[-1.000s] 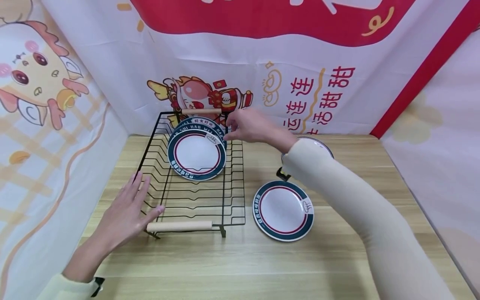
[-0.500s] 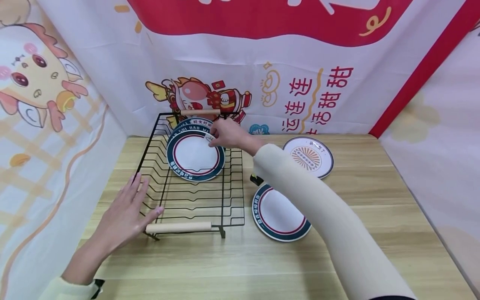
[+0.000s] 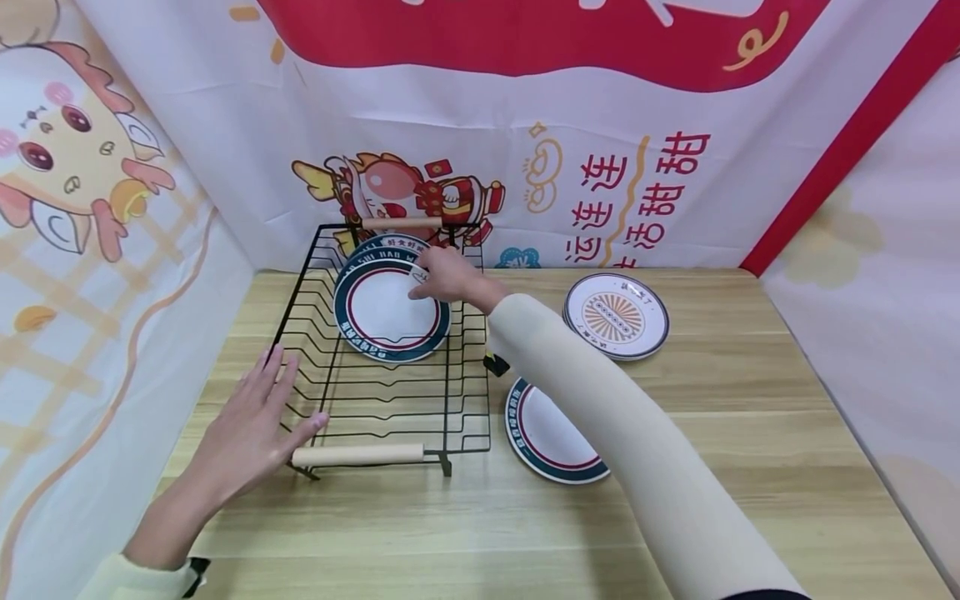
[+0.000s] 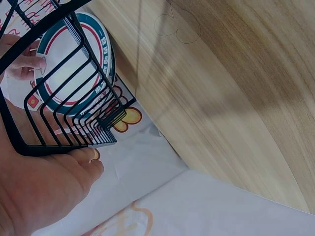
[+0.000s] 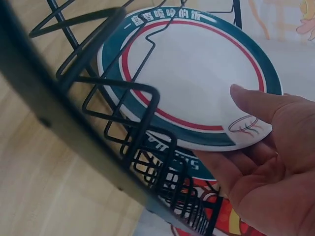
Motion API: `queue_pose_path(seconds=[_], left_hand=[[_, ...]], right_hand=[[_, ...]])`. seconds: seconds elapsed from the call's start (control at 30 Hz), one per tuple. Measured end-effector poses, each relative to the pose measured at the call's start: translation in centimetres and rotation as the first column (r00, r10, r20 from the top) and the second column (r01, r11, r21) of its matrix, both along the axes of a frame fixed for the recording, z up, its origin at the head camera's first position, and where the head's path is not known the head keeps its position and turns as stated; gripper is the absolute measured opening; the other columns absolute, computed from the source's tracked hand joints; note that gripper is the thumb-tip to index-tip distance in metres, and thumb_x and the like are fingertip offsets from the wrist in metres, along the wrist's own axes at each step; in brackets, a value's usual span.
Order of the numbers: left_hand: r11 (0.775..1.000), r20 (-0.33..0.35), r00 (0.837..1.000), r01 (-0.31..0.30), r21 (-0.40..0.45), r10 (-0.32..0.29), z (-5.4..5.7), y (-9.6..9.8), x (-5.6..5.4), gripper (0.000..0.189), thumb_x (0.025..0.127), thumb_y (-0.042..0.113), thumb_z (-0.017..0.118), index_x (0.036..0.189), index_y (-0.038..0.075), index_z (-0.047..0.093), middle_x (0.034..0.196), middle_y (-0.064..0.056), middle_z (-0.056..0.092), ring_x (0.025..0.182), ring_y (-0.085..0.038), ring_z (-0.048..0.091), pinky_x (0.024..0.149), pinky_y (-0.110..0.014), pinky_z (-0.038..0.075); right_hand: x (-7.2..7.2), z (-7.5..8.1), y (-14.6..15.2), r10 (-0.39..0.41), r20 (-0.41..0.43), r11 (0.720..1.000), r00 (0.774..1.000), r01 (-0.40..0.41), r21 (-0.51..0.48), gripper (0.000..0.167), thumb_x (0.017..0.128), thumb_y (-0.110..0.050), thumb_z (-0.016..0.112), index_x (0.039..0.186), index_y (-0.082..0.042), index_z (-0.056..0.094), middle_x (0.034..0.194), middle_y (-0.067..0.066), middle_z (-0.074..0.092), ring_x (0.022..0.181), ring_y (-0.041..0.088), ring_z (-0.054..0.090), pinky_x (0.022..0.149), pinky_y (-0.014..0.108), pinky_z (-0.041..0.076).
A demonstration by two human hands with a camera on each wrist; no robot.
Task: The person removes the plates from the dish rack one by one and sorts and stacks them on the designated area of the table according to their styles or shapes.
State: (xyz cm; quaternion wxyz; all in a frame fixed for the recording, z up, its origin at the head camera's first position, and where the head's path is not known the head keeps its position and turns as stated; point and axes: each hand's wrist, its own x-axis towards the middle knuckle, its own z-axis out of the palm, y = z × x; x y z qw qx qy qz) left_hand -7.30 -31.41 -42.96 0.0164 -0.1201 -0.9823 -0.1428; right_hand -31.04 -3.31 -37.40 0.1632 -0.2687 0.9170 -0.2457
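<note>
A black wire dish rack (image 3: 390,413) with wooden handles stands on the left of the table. In it lean several plates, the front one a white plate (image 3: 390,308) with a teal rim and a red ring. My right hand (image 3: 448,277) pinches that front plate at its upper right rim; in the right wrist view the thumb lies on its face and the fingers (image 5: 226,169) go behind it. Another teal-rimmed plate (image 3: 387,243) shows partly behind it. My left hand (image 3: 247,425) rests at the rack's near left corner, fingers spread and fairly straight along the frame.
Right of the rack, a similar teal-rimmed plate (image 3: 558,437) lies flat, partly hidden by my right sleeve. Farther back sits a small stack of white plates (image 3: 618,317) with an orange sunburst pattern. Printed cloth walls (image 3: 555,108) enclose the table's back and sides.
My right hand has moved from beside the plates, left and slightly down, onto the front plate's rim, and now pinches it. The sunburst plates have come into view. My left hand has stayed put.
</note>
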Motion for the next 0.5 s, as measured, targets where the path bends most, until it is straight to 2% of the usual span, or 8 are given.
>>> queue_pose_path(seconds=[0.23, 0.5], left_hand=[[1.0, 0.003, 1.0, -0.001, 0.001, 0.001, 0.0, 0.0, 0.0, 0.096, 0.106, 0.056, 0.056, 0.167, -0.003, 0.012, 0.175, -0.026, 0.001, 0.163, -0.043, -0.002, 0.132, -0.043, -0.009], [1.0, 0.008, 1.0, -0.005, -0.003, 0.005, 0.1, 0.2, 0.0, 0.096, 0.106, 0.057, 0.055, 0.167, -0.003, 0.011, 0.176, -0.022, -0.002, 0.163, -0.042, -0.004, 0.132, -0.042, -0.009]], right_hand=[[0.0, -0.7, 0.1, -0.035, 0.02, 0.999, 0.999, 0.035, 0.002, 0.034, 0.1, -0.026, 0.077, 0.128, -0.009, 0.072, 0.114, 0.004, 0.071, 0.095, 0.018, 0.063, 0.084, 0.026, 0.055], [0.5, -1.1, 0.5, -0.037, -0.024, 0.998, 0.999, 0.035, -0.057, 0.018, 0.101, -0.017, 0.074, 0.116, -0.008, 0.079, 0.099, 0.004, 0.077, 0.081, 0.015, 0.066, 0.072, 0.023, 0.054]])
